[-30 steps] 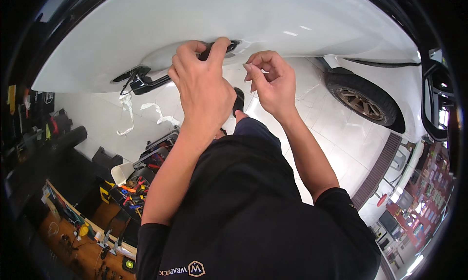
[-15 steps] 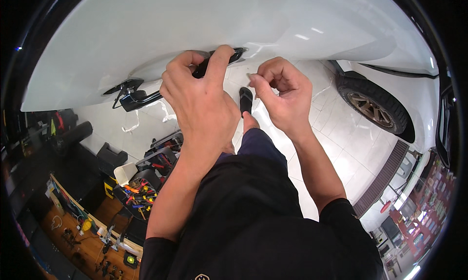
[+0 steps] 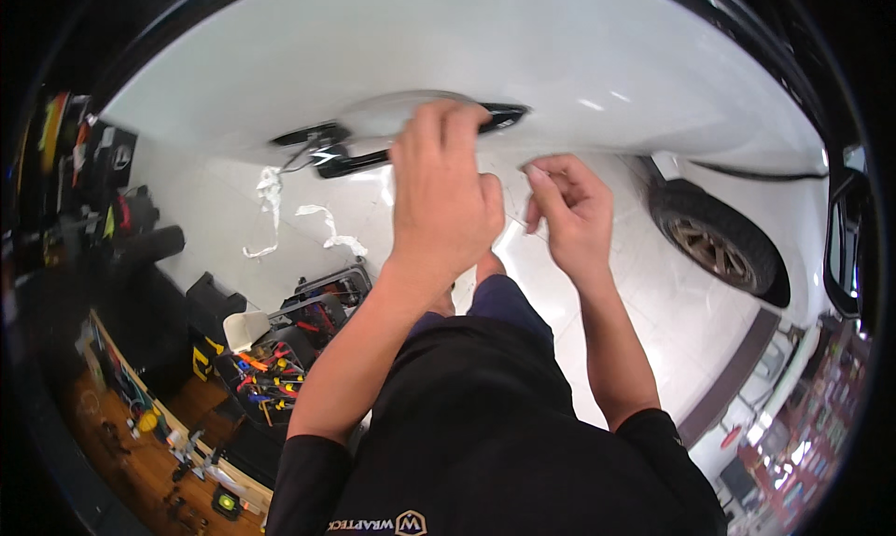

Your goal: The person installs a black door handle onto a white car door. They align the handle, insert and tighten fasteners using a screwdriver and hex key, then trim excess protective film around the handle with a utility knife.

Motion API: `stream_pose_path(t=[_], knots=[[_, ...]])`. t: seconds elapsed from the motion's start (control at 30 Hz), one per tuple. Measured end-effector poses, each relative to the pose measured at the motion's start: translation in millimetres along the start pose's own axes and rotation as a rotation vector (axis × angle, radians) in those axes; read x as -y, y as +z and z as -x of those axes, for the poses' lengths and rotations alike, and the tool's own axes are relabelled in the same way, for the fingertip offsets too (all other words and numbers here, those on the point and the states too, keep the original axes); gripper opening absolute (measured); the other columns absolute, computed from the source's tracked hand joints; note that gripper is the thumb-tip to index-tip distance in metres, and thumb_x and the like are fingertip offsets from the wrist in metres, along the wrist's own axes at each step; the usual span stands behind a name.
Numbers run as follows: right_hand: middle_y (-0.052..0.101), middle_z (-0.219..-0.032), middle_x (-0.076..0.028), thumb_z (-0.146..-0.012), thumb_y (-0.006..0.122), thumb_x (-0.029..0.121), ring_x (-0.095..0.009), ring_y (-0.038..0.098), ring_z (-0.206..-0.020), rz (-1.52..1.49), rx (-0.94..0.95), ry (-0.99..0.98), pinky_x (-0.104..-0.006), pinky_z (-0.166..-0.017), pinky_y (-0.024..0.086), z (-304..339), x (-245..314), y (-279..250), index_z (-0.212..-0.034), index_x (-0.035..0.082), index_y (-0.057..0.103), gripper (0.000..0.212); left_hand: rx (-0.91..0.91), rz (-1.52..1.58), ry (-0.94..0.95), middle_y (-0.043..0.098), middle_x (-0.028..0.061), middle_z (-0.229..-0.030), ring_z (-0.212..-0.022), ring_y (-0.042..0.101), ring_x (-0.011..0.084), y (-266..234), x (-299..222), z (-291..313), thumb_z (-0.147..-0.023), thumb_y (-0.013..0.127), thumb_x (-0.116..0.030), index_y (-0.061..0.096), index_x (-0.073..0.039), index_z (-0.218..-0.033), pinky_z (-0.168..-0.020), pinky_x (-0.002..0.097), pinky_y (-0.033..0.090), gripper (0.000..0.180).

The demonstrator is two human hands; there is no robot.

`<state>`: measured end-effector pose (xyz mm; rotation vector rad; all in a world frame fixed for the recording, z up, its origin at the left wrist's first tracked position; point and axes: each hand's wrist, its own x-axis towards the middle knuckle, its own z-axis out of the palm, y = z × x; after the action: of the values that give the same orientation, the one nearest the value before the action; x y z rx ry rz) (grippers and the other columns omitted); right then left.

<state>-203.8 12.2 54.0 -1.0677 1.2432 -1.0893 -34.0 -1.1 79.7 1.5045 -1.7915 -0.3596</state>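
A black car door handle (image 3: pixel 359 165) juts out from a white door panel (image 3: pixel 616 55), its left end swung away from its recess and a thin cable showing there. My left hand (image 3: pixel 443 191) reaches over the handle's middle, fingers curled around it and slightly blurred; the palm side is hidden. To the right of the handle and apart from it, my right hand (image 3: pixel 571 205) pinches a small thin piece (image 3: pixel 526 167) between thumb and index finger. What that piece is cannot be made out.
White crumpled strips (image 3: pixel 331 233) lie on the tiled floor at left. An open tool bag (image 3: pixel 271 377) with coloured-handled tools stands lower left, beside a wooden-edged bench (image 3: pixel 168 419). A car wheel (image 3: pixel 719 237) is at right, with a brown grate (image 3: pixel 733 377) below it.
The view has shifted, bringing more floor strips into sight at left. My left fingers have drawn closer together on the handle. My right hand has moved lower and right, still pinching.
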Motion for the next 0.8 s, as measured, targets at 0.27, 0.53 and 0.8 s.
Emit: stream_pose_path(t=[0.27,0.53,0.8], knots=[[0.073,-0.098,-0.014,-0.108,0.064,0.037,-0.019,0.071,-0.094,0.144,0.035,0.098,-0.0353,-0.079,0.058,8.2,19.8,13.9,-0.12,-0.004,0.066,0.043,-0.259,0.059,-0.264,0.065,0.0168,-0.121,-0.11,0.063,0.0341,-107.1,63.0,48.3,-0.092,0.074,-0.015,0.066,-0.002,-0.128,-0.097,0.0432,0.05,0.039],[0.068,-0.123,-0.027,-0.113,0.052,0.042,-0.038,0.068,-0.121,-0.428,0.089,0.293,-0.0517,-0.096,0.059,-32.6,11.1,90.1,-0.134,-0.009,0.053,0.055,-0.155,0.272,-0.306,0.069,0.0149,-0.117,-0.102,0.066,0.0284,-108.5,105.1,31.8,-0.084,0.088,-0.035,0.069,-0.003,-0.129,-0.089,0.0421,0.054,0.058],[0.068,-0.096,-0.011,-0.106,0.056,0.027,-0.023,0.067,-0.089,-0.5,0.024,0.319,-0.0511,-0.088,0.062,-38.9,8.9,101.7,-0.113,0.004,0.059,0.025,-0.113,0.154,-0.371,0.069,0.0092,-0.094,-0.085,0.062,0.0247,-112.1,104.2,18.5,-0.079,0.092,-0.039,0.075,-0.003,-0.113,-0.077,0.0387,0.051,0.052]])
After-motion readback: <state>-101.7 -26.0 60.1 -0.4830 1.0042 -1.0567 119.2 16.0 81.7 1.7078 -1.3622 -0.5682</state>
